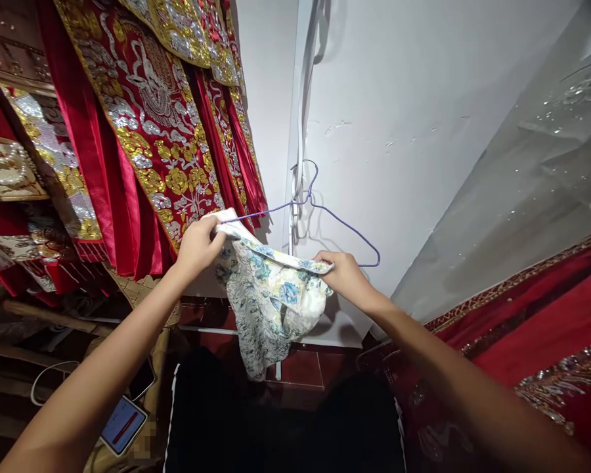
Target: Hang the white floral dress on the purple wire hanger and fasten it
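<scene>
A white floral garment (276,289), with blue and yellow flowers, hangs down between my two hands. My left hand (200,243) is closed on its upper left corner, thumb on top, where the left arm of a purple wire hanger (347,230) meets the cloth. The hanger's hook is up at a white vertical strip by the wall. At the other end of the garment's edge, my right hand (342,269) pinches the cloth. The hanger's right arm is bare and passes behind that hand.
Red costumes with gold and silver embroidery (162,131) hang at the left. A plastic-covered red garment (546,322) stands at the right. A lit phone (123,424) lies on a bamboo seat (152,381) at lower left. The white wall (414,85) rises ahead.
</scene>
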`<state>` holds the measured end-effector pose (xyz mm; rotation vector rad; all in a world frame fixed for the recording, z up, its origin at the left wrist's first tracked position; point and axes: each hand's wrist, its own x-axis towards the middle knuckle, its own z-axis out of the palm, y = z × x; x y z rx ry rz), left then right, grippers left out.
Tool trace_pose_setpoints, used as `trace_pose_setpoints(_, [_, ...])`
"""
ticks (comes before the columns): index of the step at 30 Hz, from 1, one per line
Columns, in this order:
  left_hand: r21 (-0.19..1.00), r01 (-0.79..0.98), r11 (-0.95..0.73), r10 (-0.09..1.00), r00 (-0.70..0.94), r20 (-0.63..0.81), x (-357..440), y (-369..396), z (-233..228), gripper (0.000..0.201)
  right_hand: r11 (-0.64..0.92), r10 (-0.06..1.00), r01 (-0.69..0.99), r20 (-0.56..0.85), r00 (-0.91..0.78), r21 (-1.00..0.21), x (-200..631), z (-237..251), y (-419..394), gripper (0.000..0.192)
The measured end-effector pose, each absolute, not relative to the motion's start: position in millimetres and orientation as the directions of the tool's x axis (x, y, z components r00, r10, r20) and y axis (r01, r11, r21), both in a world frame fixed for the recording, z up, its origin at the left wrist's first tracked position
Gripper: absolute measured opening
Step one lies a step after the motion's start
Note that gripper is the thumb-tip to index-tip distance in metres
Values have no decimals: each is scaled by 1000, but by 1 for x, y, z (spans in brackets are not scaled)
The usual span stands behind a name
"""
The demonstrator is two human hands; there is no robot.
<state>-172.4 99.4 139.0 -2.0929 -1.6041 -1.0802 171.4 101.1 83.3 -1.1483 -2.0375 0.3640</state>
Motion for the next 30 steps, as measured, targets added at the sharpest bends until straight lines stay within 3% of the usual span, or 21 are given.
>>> trace_pose_setpoints(2, [268,882,-387,691,84,718,-169,102,149,23,552,825,629,466,-319,-547,167,84,101,11])
trace_pose_setpoints(4, [293,829,-476,716,172,677,-161,107,157,37,542,832,648,452,-322,-536,163,81,98,12])
trace_pose_setpoints(9, [119,749,-652,669,494,556,-134,137,151,59,533,845,591,417,-334,-606,165,66,86,35])
trace_pose_setpoints(11, [96,727,-680,645,531,549,-127,149,145,57,515,856,579,418,-305,-633,177,63,84,50])
trace_pose_setpoints(14, [152,663,-733,623,566,539,-124,159,139,41,445,859,613,505,-86,-653,206,66,84,74])
trace_pose_setpoints(17, [161,635,-756,608,588,534,-124,161,136,34,392,770,684,626,122,-616,234,77,87,98])
trace_pose_setpoints(22, [100,660,-744,584,570,579,-117,163,127,32,404,674,721,716,181,-563,247,94,80,96])
trace_pose_setpoints(26, [99,678,-728,583,537,610,-114,162,125,28,332,686,769,699,201,-547,249,104,69,103])
trace_pose_setpoints(30, [134,743,-656,639,453,621,-118,155,127,27,228,763,838,626,163,-496,265,114,65,73])
